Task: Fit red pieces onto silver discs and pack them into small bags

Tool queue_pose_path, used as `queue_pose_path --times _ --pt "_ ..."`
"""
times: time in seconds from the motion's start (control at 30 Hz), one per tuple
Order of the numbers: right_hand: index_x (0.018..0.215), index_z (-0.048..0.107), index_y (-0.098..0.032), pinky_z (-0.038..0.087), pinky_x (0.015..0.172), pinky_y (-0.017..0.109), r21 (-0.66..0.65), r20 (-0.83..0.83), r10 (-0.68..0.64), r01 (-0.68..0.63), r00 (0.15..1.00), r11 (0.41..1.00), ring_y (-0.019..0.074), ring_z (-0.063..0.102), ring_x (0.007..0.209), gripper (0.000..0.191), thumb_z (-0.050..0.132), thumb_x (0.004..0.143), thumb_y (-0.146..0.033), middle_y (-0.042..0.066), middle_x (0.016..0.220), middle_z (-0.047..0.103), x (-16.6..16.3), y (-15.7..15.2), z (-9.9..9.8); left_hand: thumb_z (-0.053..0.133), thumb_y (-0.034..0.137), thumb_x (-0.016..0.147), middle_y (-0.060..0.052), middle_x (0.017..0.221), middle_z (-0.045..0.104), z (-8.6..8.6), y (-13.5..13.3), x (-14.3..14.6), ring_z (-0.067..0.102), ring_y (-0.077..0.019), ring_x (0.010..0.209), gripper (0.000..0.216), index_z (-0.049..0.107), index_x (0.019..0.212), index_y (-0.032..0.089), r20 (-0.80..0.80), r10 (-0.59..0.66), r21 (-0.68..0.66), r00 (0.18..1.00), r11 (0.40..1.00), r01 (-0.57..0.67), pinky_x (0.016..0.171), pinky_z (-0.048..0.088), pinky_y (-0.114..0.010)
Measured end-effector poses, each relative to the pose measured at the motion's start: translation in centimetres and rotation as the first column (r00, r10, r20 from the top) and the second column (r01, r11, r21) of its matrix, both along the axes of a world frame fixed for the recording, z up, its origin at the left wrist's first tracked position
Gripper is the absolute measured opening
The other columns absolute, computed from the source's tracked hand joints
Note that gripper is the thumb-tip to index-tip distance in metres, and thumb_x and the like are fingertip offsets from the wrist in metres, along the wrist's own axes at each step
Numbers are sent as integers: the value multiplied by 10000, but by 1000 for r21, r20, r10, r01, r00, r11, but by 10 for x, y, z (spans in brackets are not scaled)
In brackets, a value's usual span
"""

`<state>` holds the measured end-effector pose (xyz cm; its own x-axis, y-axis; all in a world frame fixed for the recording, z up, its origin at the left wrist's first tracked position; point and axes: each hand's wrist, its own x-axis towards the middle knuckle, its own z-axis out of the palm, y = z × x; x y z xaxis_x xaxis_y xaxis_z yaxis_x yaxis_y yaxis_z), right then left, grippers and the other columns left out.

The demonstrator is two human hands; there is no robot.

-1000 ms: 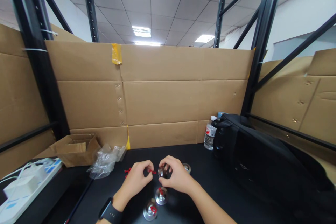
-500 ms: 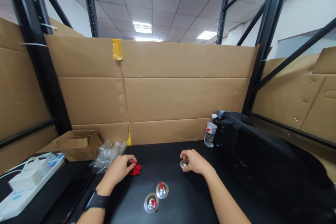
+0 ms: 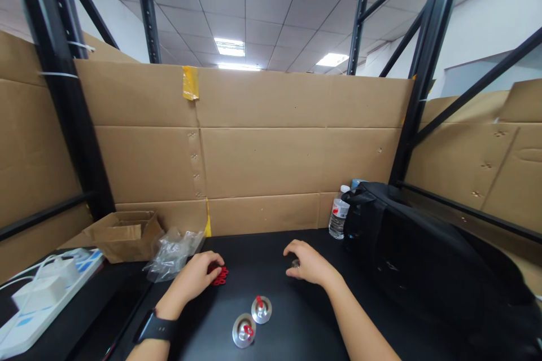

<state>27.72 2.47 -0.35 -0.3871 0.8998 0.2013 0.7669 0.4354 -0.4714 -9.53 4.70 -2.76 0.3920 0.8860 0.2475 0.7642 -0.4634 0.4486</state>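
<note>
On the left, my left hand (image 3: 195, 277) reaches over a small heap of red looped pieces (image 3: 221, 277). Its thumb and fingers curve with a gap between them, and part of the heap is hidden behind them. Farther right, my right hand (image 3: 312, 263) has its thumb and fingers apart around a small metal piece (image 3: 295, 263), mostly covered by the hand. Two round silver metal discs with raised centres lie nearer to me: one disc (image 3: 266, 315) with a red piece on it, and a second disc (image 3: 239, 338), also with red on top.
A clear plastic bag (image 3: 175, 254) and an open cardboard box (image 3: 127, 237) stand at the back left. A white power strip (image 3: 46, 316) lies at the left edge. To the right are a water bottle (image 3: 337, 217) and a large black bag (image 3: 415, 259). Cardboard walls (image 3: 262, 158) enclose the table.
My right hand's thumb and fingers have spread apart from the metal piece they were closed around. My left hand has shifted slightly right over the red pieces, its fingers parting a little.
</note>
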Motion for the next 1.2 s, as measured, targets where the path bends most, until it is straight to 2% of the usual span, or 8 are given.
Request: queue_pose_path --times 0.17,0.3,0.57,0.7,0.77,0.9,1.0,1.2 --pt "1107 749 -288 471 749 243 -115 -56 357 -361 932 925 170 627 819 499 893 639 -387 9 973 685 -39 -15 -3 567 264 865 -85 1065 695 7 -4 6 651 -234 1005 220 719 1016 212 78 -36 84 996 996 30 939 463 -337" --pt "1064 782 -294 452 702 210 -126 1 479 -475 878 871 132 593 735 351 850 723 -342 5 915 665 -62 -22 -14 569 266 877 -89 1103 675 8 -6 13 637 -241 1050 206 709 1024 227 141 -68 119 988 992 51 980 464 -360" --pt "898 809 -232 462 703 214 -64 34 340 -338 940 939 140 641 705 141 747 780 -185 18 828 714 -64 -25 -13 533 293 926 -70 1008 684 14 -17 32 649 -207 923 200 716 964 219 155 -125 105 980 988 109 856 501 -311" --pt "847 773 -215 488 699 240 20 -224 134 -133 965 991 157 669 718 106 676 820 -181 24 821 726 -63 -24 -4 557 306 935 -50 941 703 22 -30 54 653 -189 862 190 726 910 222 201 -170 80 965 984 156 791 490 -270" --pt "856 747 -197 513 687 249 -3 -441 85 -96 893 995 162 687 725 99 651 857 -224 38 859 721 -65 -22 -2 588 317 932 -40 936 715 24 -37 67 656 -186 877 165 728 926 230 261 -206 82 943 978 191 810 482 -260" --pt "869 695 -177 551 705 274 -37 -725 109 -196 680 980 168 707 769 172 710 852 -348 74 1059 682 -75 -22 -3 607 343 938 -29 945 727 23 -47 88 659 -175 879 159 707 986 229 401 -221 84 889 975 205 809 473 -246" --pt "878 659 -178 550 761 295 -51 -785 118 -254 608 966 175 712 838 225 724 858 -393 91 1189 654 -81 -25 -7 588 312 939 -20 866 718 23 -52 95 650 -168 813 146 693 922 212 433 -197 95 879 980 173 757 463 -242" --pt "987 611 -201 511 736 267 -108 -808 141 -379 572 919 153 691 824 305 796 808 -363 59 1132 683 -85 -34 -4 632 219 826 -7 731 666 23 -55 94 624 -160 714 80 632 753 185 404 -185 175 896 977 123 715 457 -252"
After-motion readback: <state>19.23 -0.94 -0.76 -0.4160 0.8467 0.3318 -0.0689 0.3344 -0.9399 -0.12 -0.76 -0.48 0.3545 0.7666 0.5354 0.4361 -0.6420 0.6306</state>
